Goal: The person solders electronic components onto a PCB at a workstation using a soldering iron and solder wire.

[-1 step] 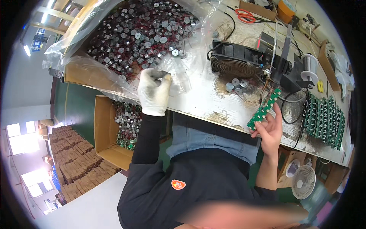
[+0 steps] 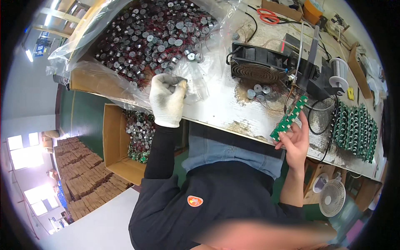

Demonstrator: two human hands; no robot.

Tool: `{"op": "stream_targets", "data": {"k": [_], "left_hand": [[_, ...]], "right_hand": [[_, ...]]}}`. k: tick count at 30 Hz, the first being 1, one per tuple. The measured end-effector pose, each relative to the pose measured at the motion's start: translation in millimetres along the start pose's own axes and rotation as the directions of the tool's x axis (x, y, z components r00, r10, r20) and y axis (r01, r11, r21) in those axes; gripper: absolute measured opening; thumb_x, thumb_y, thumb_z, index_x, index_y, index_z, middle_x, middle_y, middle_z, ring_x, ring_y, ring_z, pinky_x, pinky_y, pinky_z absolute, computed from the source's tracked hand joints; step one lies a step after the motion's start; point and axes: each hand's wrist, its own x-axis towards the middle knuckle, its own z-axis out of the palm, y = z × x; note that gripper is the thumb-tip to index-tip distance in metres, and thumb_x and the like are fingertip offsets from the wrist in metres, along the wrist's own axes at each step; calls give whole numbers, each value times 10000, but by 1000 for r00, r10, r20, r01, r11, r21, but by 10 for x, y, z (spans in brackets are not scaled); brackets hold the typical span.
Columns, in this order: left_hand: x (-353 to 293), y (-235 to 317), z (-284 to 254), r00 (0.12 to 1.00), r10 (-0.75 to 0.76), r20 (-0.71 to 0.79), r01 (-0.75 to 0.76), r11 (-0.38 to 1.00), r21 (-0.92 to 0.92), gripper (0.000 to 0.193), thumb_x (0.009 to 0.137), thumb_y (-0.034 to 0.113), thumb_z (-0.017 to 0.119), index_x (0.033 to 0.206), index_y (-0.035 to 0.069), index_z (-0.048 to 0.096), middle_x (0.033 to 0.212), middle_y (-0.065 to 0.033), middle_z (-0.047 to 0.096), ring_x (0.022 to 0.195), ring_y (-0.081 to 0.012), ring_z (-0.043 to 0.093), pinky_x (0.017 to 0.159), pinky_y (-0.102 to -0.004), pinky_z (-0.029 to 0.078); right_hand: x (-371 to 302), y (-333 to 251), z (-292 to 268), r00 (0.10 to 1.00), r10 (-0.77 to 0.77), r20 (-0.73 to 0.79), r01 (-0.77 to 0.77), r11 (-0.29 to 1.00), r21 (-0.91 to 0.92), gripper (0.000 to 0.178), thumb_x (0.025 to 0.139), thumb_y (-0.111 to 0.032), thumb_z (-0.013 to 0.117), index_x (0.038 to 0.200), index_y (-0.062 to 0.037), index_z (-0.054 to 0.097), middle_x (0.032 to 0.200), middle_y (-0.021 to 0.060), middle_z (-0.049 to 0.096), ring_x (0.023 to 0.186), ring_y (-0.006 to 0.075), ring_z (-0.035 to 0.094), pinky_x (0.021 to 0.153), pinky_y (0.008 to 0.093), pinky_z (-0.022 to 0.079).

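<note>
My left hand (image 2: 167, 101), in a white glove, is closed in a pinch beside the bag of small round metal motors with red wires (image 2: 156, 39). Whatever its fingertips hold, if anything, is too small to make out. Bare-fingered, my right hand (image 2: 295, 139) grips the lower end of a long green circuit board strip (image 2: 288, 118). The strip is tilted, its upper end close to the soldering stand (image 2: 306, 79). A few loose motors (image 2: 259, 91) lie on the white worktable (image 2: 208, 109) between my hands.
A black fan (image 2: 258, 66) stands behind the loose motors. Solder wire spool (image 2: 338, 74) and stacked green boards (image 2: 354, 131) are at the right. Red-handled scissors (image 2: 268, 16) lie at the back. Below the table's left edge is a cardboard box (image 2: 114, 137) of more motors.
My left hand has shifted very slightly left, with its fingers curled a bit more. The right hand and the circuit board strip are almost unmoved.
</note>
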Motion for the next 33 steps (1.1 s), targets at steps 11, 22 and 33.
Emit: {"op": "stream_targets", "data": {"k": [11, 22, 33], "left_hand": [[-25, -71, 234, 974, 15, 228, 78, 917, -392, 456, 906, -3, 578, 1313, -119, 408, 1081, -219, 630, 962, -277, 657, 817, -345, 557], [-117, 27, 228, 845, 470, 256, -510, 852, 120, 267, 809, -53, 659, 1069, 4, 678, 869, -105, 671, 735, -158, 648, 659, -244, 508], [-722, 279, 810, 847, 32, 530, 43, 991, -130, 149, 860, 35, 674, 974, -61, 672, 797, -75, 683, 709, -100, 636, 655, -226, 504]], "right_hand": [[0, -3, 27, 999, 23, -24, -23, 999, 24, 795, 823, 117, 575, 1475, -8, 138, 1068, 192, 575, 703, 155, 630, 523, 234, 536], [-9, -39, -5, 999, 41, -23, -40, 998, 48, 791, 827, 115, 581, 1474, -14, 145, 1064, 178, 580, 718, 147, 626, 521, 224, 520], [-16, 22, -22, 998, 55, -3, -54, 994, 90, 798, 826, 124, 594, 1475, -46, 164, 1069, 180, 567, 695, 153, 632, 536, 242, 523]]}}
